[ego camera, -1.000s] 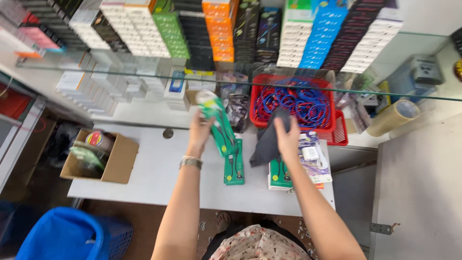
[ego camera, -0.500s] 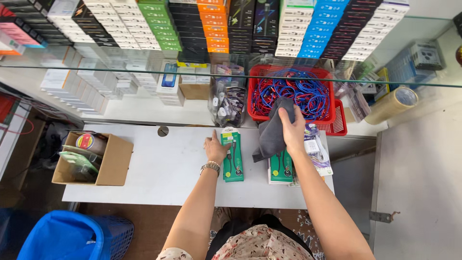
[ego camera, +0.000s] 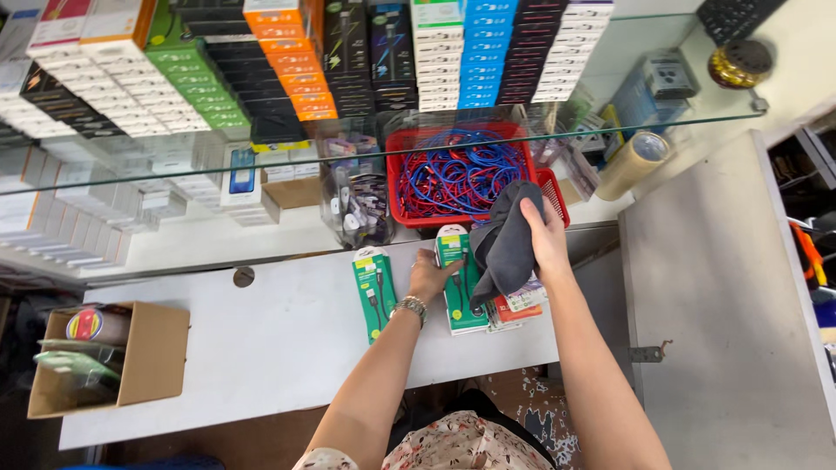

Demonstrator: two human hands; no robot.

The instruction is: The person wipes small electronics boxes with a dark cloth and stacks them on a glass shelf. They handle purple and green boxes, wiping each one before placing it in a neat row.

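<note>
My right hand [ego camera: 547,237] grips a dark grey cloth [ego camera: 505,244] that hangs over a stack of green-and-white cable packs [ego camera: 455,278] on the white counter [ego camera: 270,339]. My left hand [ego camera: 429,275], with a metal watch at the wrist, rests its fingers on the top pack of that stack. A single green cable pack [ego camera: 374,291] lies flat just left of it, untouched. More flat packs, one red, stick out under the cloth at the stack's right.
A red basket [ego camera: 396,187] of blue and red cables stands behind the packs. A glass shelf [ego camera: 697,122] carries rows of coloured boxes. An open cardboard box [ego camera: 148,348] sits at the counter's left, a tape roll [ego camera: 636,161] at right, a grey cabinet [ego camera: 714,305] beside it.
My left hand has let go of the single green pack, laid on the counter, and shifted right onto the stack. The right hand with the cloth has stayed over the stack.
</note>
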